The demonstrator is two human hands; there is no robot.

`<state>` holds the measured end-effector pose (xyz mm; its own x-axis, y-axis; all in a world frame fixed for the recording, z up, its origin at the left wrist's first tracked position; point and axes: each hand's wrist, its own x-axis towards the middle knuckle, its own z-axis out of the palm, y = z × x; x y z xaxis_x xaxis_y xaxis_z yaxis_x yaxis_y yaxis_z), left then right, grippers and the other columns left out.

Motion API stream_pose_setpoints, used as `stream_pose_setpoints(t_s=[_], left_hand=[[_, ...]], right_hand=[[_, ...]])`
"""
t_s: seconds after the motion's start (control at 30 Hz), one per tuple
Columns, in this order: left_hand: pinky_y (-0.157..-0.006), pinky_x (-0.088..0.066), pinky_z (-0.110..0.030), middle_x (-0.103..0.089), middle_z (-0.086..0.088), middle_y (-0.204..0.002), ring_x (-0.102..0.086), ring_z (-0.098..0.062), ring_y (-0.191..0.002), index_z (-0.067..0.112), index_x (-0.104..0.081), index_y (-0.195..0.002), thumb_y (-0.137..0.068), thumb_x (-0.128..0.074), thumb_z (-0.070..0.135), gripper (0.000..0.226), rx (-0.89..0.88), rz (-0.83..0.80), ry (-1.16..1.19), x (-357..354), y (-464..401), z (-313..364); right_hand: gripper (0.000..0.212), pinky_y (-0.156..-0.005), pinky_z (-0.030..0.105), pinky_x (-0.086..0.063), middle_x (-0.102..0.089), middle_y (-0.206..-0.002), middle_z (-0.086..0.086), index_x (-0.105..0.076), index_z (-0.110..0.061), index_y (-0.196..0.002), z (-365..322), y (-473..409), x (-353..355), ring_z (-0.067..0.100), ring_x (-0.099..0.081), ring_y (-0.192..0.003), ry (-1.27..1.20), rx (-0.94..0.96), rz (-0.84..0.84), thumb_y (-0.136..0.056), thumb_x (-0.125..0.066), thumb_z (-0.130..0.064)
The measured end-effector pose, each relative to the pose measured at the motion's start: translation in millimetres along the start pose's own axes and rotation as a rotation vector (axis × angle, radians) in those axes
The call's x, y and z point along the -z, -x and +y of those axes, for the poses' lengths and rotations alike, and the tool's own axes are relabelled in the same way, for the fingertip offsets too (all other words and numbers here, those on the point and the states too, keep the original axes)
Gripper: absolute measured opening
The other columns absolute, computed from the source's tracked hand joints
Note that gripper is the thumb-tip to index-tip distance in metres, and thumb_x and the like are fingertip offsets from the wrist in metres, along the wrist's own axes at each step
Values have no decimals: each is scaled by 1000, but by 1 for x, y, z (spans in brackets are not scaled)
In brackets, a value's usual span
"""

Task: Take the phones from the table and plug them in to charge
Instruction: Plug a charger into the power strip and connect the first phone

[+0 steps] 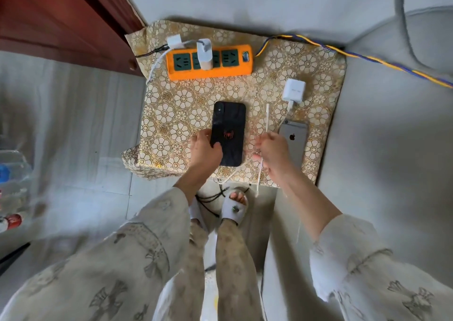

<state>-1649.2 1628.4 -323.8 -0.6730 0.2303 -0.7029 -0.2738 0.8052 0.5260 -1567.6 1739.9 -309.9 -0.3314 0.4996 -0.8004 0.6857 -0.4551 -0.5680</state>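
Left grip (204, 146) closed on black phone (229, 129), right grip (270, 150) pinching white cable (267, 117)

A black phone (229, 133) is laid back-up near the middle of the table (176, 105), its long axis running away from the viewer, with a red spider emblem printed on its back; its near left edge is gripped. A grey phone (294, 139), also back-up and marked with a dark apple logo, is placed to the right of the black one, apart from it, and its near end is hidden. A white charging cable (267, 117) is held upright between the two phones, its plug end raised and connected to neither phone.
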Motion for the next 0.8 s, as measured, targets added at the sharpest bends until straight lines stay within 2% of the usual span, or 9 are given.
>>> stream_pose_setpoints(t_s=[0.1,0.17,0.23,0.4,0.53,0.6,0.63,0.7,0.8], left_hand=[[-100,-42,-47,-39,-15,-130,-44,-32,-118,9,-39,-127,-84,-51,12,44,132,26,96,-8,-6,4],[-92,-47,-41,-45,-14,-129,-49,-31,-115,10,-41,-123,-84,-53,13,41,217,2,232,-8,-15,4],[-83,-50,-35,-49,-14,-128,-54,-29,-110,11,-47,-121,-84,-54,16,38,275,-69,278,-4,-23,5],[-65,-45,-25,-59,-9,-118,-56,-20,-98,8,-47,-121,-88,-55,18,36,208,-161,313,2,-20,11],[-74,-46,-30,-59,-10,-105,-56,-25,-96,9,-52,-117,-90,-52,18,29,66,-202,131,4,-7,12],[-70,-45,-27,-59,-8,-101,-56,-24,-92,9,-54,-114,-89,-53,17,26,91,-181,177,9,-3,8],[-72,-45,-29,-59,-8,-101,-56,-24,-92,11,-55,-112,-89,-53,15,24,129,-166,237,13,0,5],[-73,-48,-31,-61,-8,-102,-58,-24,-92,13,-55,-109,-89,-54,12,20,237,-166,438,23,7,-3],[-59,-53,-28,-62,-5,-99,-60,-20,-88,12,-53,-112,-91,-52,13,22,359,-219,766,38,19,-14]], right_hand=[[22,-101,48,-43,-52,-98,7,-49,-5,-85,1,-2,-5,32,-51,-113,-54,-29,-130,-97,-32,-11],[24,-101,45,-43,-54,-106,8,-49,-13,-80,4,-6,-9,24,-51,-109,-60,-48,-172,-97,-32,-12],[26,-103,44,-42,-54,-103,1,-50,-16,-81,9,-9,-10,17,-50,-107,-65,-57,-182,-98,-31,-14],[26,-103,41,-43,-58,-107,3,-55,-14,-84,13,-8,-3,16,-57,-103,-150,-89,-195,-98,-35,-16],[16,-87,30,-52,-59,-103,3,-62,-12,-84,8,-3,2,20,-58,-106,-95,-47,-238,-93,-49,-12],[15,-71,22,-50,-61,-90,3,-64,-6,-98,5,1,5,17,-60,-88,-147,-26,-245,-89,-52,-7],[21,-65,21,-45,-61,-83,3,-62,-5,-107,4,2,7,14,-57,-76,-220,-36,-277,-90,-51,-7],[26,-59,25,-35,-60,-72,-2,-58,-17,-116,2,2,13,10,-47,-62,-318,-71,-398,-92,-49,-20],[27,-55,26,-31,-52,-56,-7,-61,-27,-113,3,7,14,9,-40,-53,-212,-30,-518,-94,-43,-35]])
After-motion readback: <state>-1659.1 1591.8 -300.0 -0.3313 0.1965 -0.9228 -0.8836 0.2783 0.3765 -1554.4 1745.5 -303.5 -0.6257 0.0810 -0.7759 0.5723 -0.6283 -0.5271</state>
